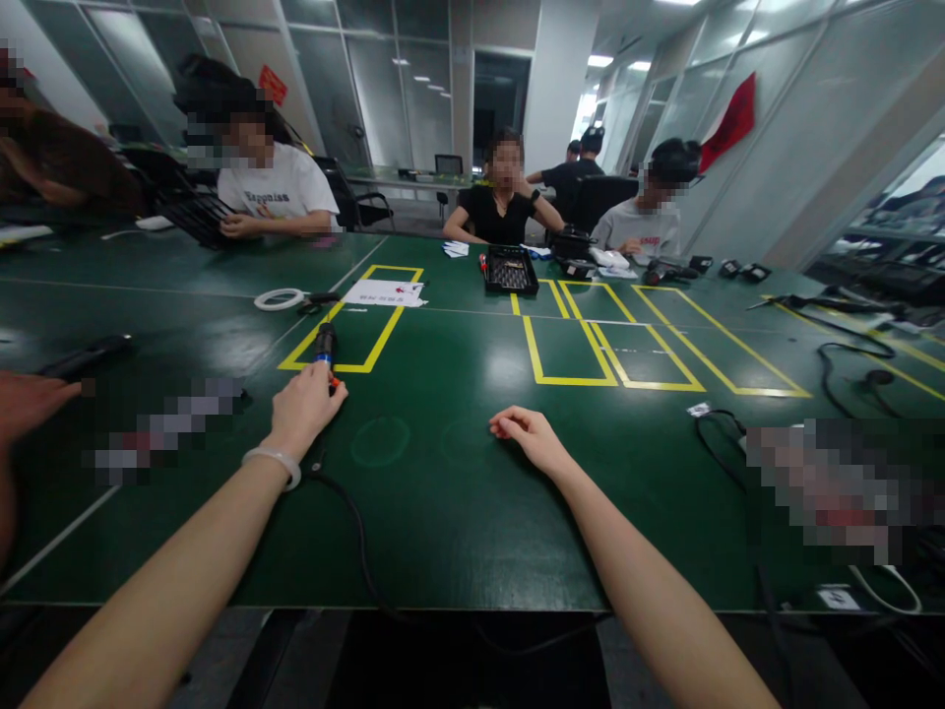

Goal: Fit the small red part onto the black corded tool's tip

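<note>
My left hand is closed around a black cylindrical tool with a blue band and an orange part. The tool's far end points away from me, over the near edge of a yellow-taped rectangle; its lower part is hidden by my fingers. Below my left wrist, a black cable runs towards the table's front edge. Whether it joins the tool I cannot tell. To the right, my right hand rests by the green tabletop with its fingers curled in, and nothing shows in them.
A white printed sheet lies across the taped rectangle, beside a white cable coil. Farther back stands a black tray of small parts. Black cables lie at right. Several people sit around the table; another person's hand is at far left.
</note>
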Demonstrator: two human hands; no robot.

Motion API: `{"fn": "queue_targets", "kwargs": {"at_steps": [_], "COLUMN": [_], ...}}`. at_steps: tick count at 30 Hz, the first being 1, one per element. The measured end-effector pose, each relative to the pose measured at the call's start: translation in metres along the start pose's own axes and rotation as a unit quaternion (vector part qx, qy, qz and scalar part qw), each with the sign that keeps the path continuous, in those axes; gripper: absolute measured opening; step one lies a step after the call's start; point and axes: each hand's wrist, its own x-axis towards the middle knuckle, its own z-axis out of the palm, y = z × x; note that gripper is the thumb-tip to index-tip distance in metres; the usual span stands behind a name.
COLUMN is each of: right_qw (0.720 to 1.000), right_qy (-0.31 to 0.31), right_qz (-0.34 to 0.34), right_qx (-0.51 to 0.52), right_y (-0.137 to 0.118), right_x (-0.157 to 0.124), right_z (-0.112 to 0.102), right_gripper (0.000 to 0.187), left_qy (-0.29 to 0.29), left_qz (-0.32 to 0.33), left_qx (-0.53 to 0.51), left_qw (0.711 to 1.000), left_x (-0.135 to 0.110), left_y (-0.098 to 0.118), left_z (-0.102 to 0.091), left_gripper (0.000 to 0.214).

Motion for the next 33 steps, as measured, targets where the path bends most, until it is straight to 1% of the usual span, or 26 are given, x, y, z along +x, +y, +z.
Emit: {"fn": "queue_targets", "kwargs": {"at_steps": [4, 8, 11, 16, 19, 23, 25, 28, 33], "right_qw": [1.0, 1.0, 1.0, 1.0, 0.999, 0.995, 0.995, 0.995, 0.997], "right_qy": [-0.001, -0.002, -0.004, -0.008, -0.014, -0.02, -0.023, -0.027, -0.022], "right_qz": [-0.003, -0.003, -0.004, -0.008, -0.012, -0.044, -0.046, -0.038, -0.042], "right_qx": [-0.007, -0.014, -0.016, -0.025, -0.048, -0.091, -0.09, -0.09, -0.067], "right_y": [0.0, -0.001, -0.001, 0.003, 0.003, -0.002, -0.005, -0.008, -0.011], "right_x": [0.001, 0.0, 0.0, 0.001, 0.0, -0.003, -0.004, -0.004, -0.004], "right_z": [0.001, 0.003, 0.003, 0.003, 0.003, 0.007, 0.009, 0.013, 0.018], "right_gripper": [0.027, 0.025, 0.025, 0.024, 0.023, 0.023, 0.023, 0.02, 0.016], "left_qy": [0.004, 0.013, 0.018, 0.017, 0.025, 0.029, 0.023, 0.012, 0.007], "left_qz": [0.004, 0.055, 0.099, 0.171, 0.199, 0.22, 0.227, 0.235, 0.236], "left_qx": [-0.006, -0.027, -0.036, -0.031, -0.03, -0.045, -0.055, -0.066, -0.108], "left_qw": [1.0, 0.998, 0.994, 0.985, 0.979, 0.974, 0.972, 0.97, 0.966], "left_x": [-0.011, -0.031, -0.047, -0.069, -0.08, -0.093, -0.097, -0.101, -0.103], "left_y": [0.015, 0.042, 0.068, 0.117, 0.146, 0.178, 0.188, 0.195, 0.191], "left_z": [-0.002, -0.009, -0.015, -0.027, -0.031, -0.031, -0.031, -0.031, -0.031], "left_gripper": [0.041, 0.043, 0.042, 0.034, 0.03, 0.028, 0.028, 0.027, 0.03]}}
